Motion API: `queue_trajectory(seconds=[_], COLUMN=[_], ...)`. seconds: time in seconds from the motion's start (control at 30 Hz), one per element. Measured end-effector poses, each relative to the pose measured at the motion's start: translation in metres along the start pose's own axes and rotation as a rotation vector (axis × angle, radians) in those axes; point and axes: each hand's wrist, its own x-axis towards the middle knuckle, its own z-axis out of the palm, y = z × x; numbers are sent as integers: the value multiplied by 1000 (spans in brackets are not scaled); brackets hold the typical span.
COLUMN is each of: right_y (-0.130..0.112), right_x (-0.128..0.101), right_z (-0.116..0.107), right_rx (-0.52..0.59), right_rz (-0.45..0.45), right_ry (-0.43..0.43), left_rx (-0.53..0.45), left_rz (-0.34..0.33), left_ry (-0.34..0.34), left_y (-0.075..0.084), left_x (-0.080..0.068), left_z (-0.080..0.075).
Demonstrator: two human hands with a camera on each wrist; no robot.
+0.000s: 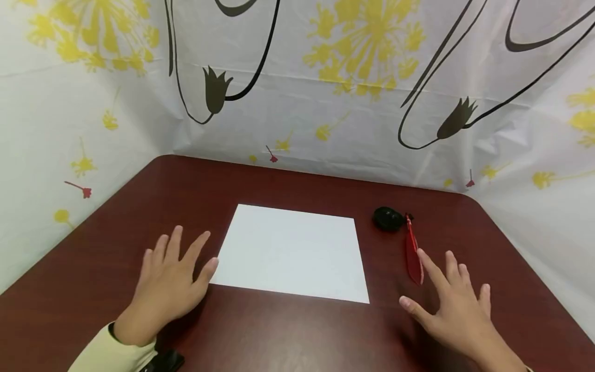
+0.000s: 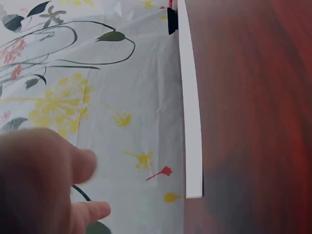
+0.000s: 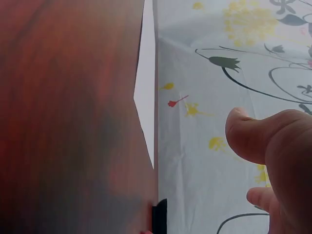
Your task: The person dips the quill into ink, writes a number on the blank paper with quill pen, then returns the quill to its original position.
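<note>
Left hand [image 1: 169, 284]: spread, empty, left of white paper [image 1: 293, 253].
Right hand [image 1: 454, 305]: spread, empty, right of paper.
Slim red item [image 1: 412, 258], black oval object [image 1: 388, 219]: right of paper.

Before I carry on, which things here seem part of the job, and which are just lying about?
Likely the job:
white paper, nearest the left hand
red item, nearest the right hand

Probably just around:
black object
table
patterned cloth
</note>
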Motion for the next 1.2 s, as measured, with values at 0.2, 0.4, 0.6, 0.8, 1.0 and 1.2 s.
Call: queue_trajectory(seconds=[0.2, 0.4, 0.6, 0.8, 1.0, 1.2], right_y=[5, 7, 9, 15, 22, 30], right_x=[8, 22, 34, 45, 55, 64], right_z=[-10, -14, -15, -20, -19, -16], right_rx=[32, 86, 151, 142, 115, 87], right_rz=[8, -8, -88, -102, -99, -113], right_ry=[-2, 13, 89, 95, 71, 59], left_rx=[-282, -423, -358, -292, -260, -256], left_rz=[112, 255, 269, 297, 320, 325], left_ry=[-80, -185, -254, -343, -368, -388], left_y=[6, 1, -5, -6, -5, -6], left_x=[9, 21, 20, 18, 16, 15], left_z=[7, 16, 22, 25, 25, 24])
